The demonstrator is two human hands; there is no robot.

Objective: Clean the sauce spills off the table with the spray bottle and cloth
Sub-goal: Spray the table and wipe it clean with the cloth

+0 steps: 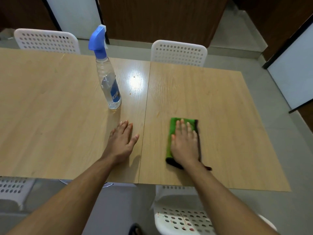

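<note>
Head view: wiping step, by the look of it. Right hand flat, fingers straight, pressing cloth near table's near edge. Left hand open, resting flat. Bottle upright mid-table. Next, likely: cloth towards orange smear just beyond.

Two white chairs with holes at far side: far left chair, far right chair. Near left chair partly under near edge, near right chair with small red marks on seat. Grey floor. Brown wood walls behind, white panels between. Dark shoe at bottom.
</note>
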